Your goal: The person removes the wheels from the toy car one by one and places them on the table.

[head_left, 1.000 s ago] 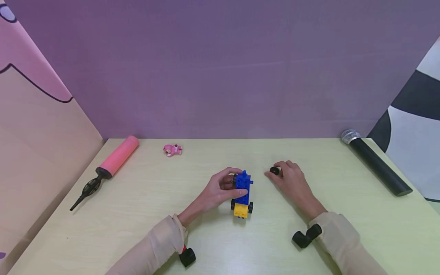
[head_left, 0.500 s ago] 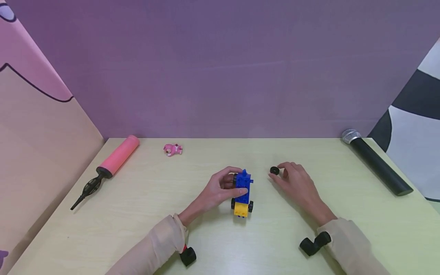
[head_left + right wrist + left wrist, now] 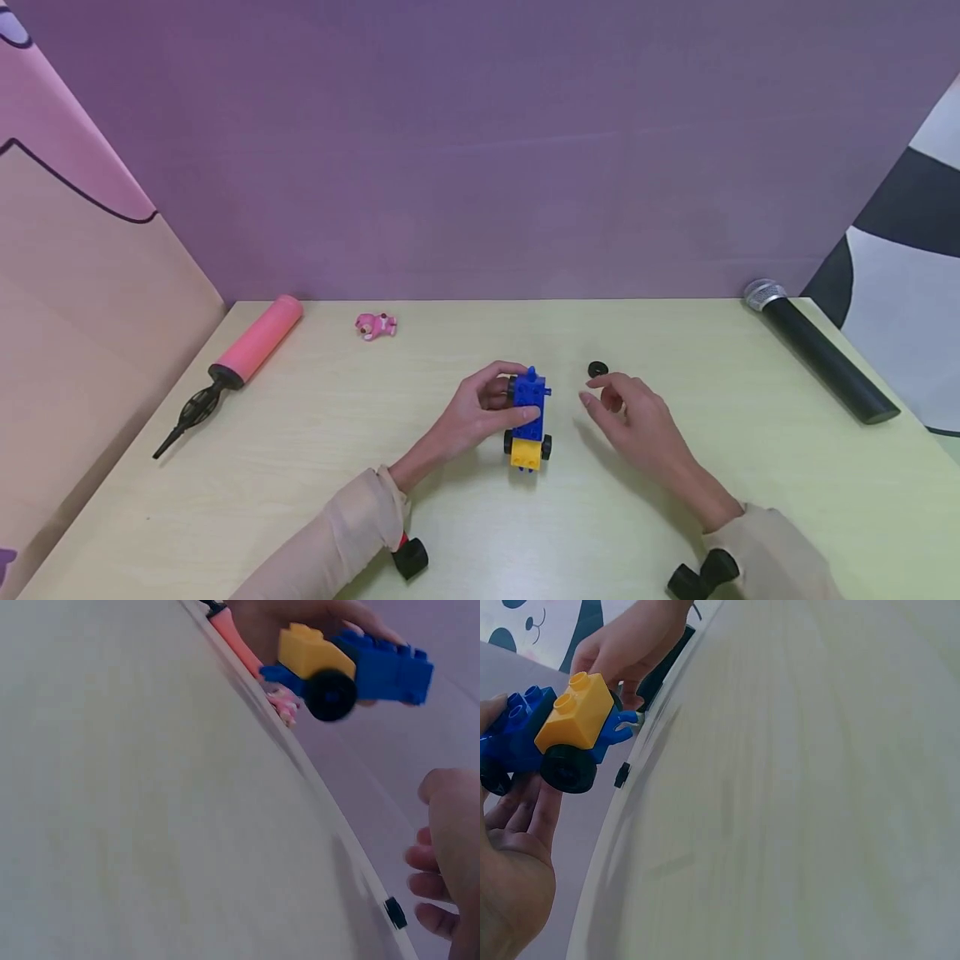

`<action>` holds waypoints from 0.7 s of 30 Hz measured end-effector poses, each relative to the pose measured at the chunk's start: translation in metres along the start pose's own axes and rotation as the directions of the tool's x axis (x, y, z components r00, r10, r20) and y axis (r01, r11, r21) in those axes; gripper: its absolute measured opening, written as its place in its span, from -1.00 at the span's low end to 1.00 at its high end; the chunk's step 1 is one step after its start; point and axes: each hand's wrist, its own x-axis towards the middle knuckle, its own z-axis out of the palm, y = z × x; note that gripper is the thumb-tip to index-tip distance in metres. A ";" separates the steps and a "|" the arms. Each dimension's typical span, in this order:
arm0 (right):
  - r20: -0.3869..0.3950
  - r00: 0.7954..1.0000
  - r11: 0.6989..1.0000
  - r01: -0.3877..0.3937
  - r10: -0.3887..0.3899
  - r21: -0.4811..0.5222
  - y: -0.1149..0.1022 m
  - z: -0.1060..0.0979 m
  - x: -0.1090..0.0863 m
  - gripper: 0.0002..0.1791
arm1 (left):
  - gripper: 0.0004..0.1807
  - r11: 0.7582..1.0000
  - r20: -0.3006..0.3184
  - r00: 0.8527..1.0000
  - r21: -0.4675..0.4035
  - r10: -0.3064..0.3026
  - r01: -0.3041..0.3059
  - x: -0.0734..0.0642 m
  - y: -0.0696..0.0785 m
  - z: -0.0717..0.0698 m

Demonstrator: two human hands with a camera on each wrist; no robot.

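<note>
Between thumb and fingers my left hand (image 3: 480,412) holds a toy car of blue and yellow building blocks (image 3: 529,417), raised off the table in both wrist views. Its yellow end (image 3: 577,712) faces me, and black wheels show at its sides. At the far right corner a bare blue axle end sticks out. A loose small black wheel (image 3: 597,368) lies on the table to the right of the car. Just on the near side of it my right hand (image 3: 637,425) hovers with loosely bent fingers and nothing between them.
A pink balloon pump (image 3: 258,342) with a black nozzle lies at the left. Near the back edge is a small pink bear figure (image 3: 377,326). A black microphone (image 3: 825,358) lies at the right edge. A purple wall (image 3: 480,150) stands behind the table.
My right hand has let go of the small black wheel and drawn back toward me, leaving it on the table. My left hand and the toy car have stayed almost still.
</note>
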 end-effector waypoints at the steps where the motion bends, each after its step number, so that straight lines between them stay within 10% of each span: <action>1: 0.003 1.000 0.999 0.013 -0.013 0.035 -0.002 0.001 -0.002 -0.79 | -0.40 1.000 -0.002 1.000 -0.003 0.000 0.000 0.000 0.000 0.000; 11: 0.195 0.979 0.914 -0.136 0.064 0.383 -0.025 0.011 -0.017 -0.78 | -0.42 0.999 -0.035 0.999 -0.042 -0.008 0.007 0.002 0.003 0.002; 21: 0.221 0.975 0.882 -0.074 -0.034 0.466 -0.028 0.019 -0.022 -0.80 | -0.40 0.999 -0.052 0.999 -0.040 0.001 -0.003 0.003 0.000 0.002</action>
